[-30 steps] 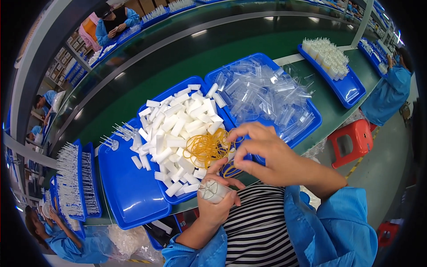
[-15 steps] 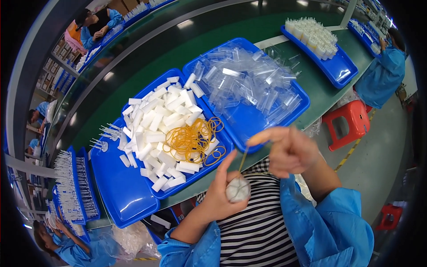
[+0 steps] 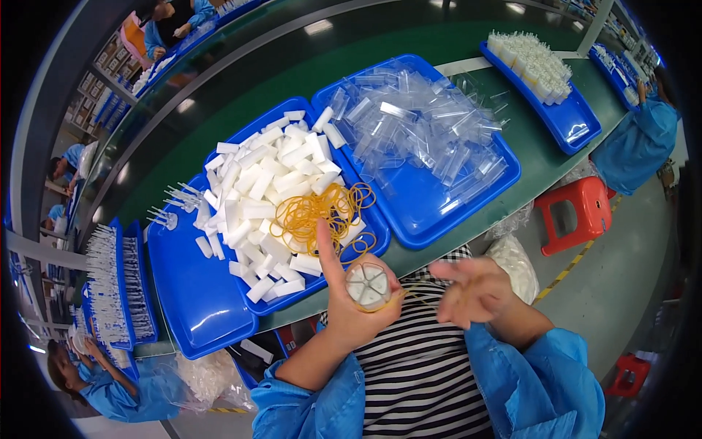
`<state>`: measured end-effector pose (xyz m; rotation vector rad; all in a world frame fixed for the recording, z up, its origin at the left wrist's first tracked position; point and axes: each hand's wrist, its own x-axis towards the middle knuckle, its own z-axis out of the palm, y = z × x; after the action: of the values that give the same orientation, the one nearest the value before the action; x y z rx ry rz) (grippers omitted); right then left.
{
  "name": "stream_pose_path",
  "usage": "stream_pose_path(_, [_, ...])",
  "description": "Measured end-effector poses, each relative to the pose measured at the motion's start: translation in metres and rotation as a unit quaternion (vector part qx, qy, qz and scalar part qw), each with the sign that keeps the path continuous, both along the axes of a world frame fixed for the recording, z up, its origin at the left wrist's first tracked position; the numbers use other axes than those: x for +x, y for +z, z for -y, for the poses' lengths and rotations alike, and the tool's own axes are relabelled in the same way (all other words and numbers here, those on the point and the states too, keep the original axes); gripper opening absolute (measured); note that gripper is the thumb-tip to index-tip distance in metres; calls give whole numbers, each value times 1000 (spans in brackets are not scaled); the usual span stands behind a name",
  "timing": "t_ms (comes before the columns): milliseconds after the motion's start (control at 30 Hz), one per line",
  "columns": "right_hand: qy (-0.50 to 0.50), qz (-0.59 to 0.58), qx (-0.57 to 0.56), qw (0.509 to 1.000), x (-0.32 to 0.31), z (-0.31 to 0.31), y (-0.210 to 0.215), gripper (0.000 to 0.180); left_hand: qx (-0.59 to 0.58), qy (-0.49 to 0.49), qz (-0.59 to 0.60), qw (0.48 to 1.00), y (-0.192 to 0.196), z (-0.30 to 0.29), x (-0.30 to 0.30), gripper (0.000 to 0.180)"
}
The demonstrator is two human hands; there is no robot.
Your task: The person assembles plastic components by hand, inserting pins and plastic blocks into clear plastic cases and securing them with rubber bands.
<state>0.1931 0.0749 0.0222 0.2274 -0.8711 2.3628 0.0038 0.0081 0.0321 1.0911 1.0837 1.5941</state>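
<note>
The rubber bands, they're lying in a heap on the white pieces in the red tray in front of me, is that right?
Not quite. The head view shows the yellow rubber bands heaped on the white pieces, but the tray under them is blue, not red. The only red thing nearby is a plastic stool on the floor to the right.

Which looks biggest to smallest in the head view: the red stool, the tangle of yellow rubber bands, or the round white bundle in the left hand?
1. Red stool
2. Tangle of yellow rubber bands, close to the stool in spread, so that order is unsure
3. Round white bundle in the left hand, smallest though nearest the camera
</note>
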Motion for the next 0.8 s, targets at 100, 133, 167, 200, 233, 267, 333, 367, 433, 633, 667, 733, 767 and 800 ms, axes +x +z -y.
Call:
stream_pose_path(100, [-28,138,-92,986,-5,-12,3,44,43,8,-163,986,-9,-3,6,115])
stream_pose_path(133, [-24,198,22,980,-8,-20,3,47,55,8,-227,972,-11,-3,7,114])
stream_pose_path(167, [-21,256,134,957,-10,-25,3,50,84,10,-331,940,-16,-4,5,112])
stream_pose_path(200, [-27,259,131,957,-12,-29,6,50,85,4,-328,941,-20,-6,6,112])
stream_pose_path(233, [-85,296,291,906,-17,-30,10,57,95,20,-388,916,-24,-5,6,108])
stream_pose_path(267, [-143,325,441,825,-21,-30,16,66,109,32,-446,888,-27,-6,6,106])
stream_pose_path(333, [-168,367,422,812,-25,-22,24,64,103,25,-441,891,-28,-4,5,100])
stream_pose_path(367, [-197,388,438,787,-26,-19,24,58,121,33,-473,872,-27,-5,5,97])
stream_pose_path(433, [-223,408,456,759,-25,-18,24,52,139,42,-503,852,-25,-5,5,95])
stream_pose_path(633, [-129,382,73,912,-11,-23,5,33,102,2,-446,889,-3,-8,6,83])
stream_pose_path(667, [-129,383,74,912,-10,-23,5,33,63,-20,-397,916,-8,-5,7,74])
stream_pose_path(733, [-141,380,62,912,-7,-21,3,32,24,-44,-344,938,-11,-4,8,65])
stream_pose_path(767, [-142,380,61,912,-7,-19,4,32,10,-58,-333,941,-10,-3,9,63])
stream_pose_path(800, [-156,384,73,907,-8,-17,5,31,-4,-72,-322,944,-9,-3,10,61])
